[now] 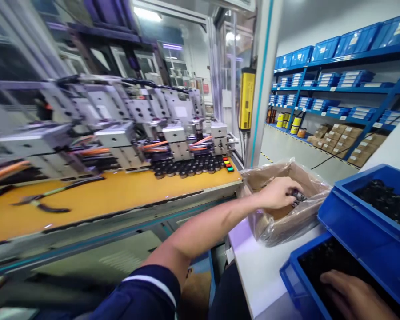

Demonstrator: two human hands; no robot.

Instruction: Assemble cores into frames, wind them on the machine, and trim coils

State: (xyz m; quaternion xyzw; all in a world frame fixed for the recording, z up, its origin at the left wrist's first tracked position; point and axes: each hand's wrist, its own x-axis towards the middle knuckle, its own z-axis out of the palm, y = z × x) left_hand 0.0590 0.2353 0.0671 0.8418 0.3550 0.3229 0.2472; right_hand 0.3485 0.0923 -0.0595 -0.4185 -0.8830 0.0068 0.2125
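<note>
My left hand (279, 192) reaches across into a cardboard box (257, 218) lined with clear plastic. Its fingers curl round a cluster of small grey metallic parts (298, 197), whose exact kind I cannot make out. Low on the right, my right hand (350, 291) dips into the nearer blue bin (286, 271), which holds small black parts (330, 258). The fingertips there are lost in shadow and blur, so whether they grip anything cannot be seen.
Another blue bin (333, 209) of black pieces overlaps the nearer one. Left, a machine (175, 138) stands behind an orange worktop (120, 195) carrying pliers (46, 200), rows of black round parts (186, 168) and coloured buttons (228, 164). Blue shelving (350, 91) lines the far right.
</note>
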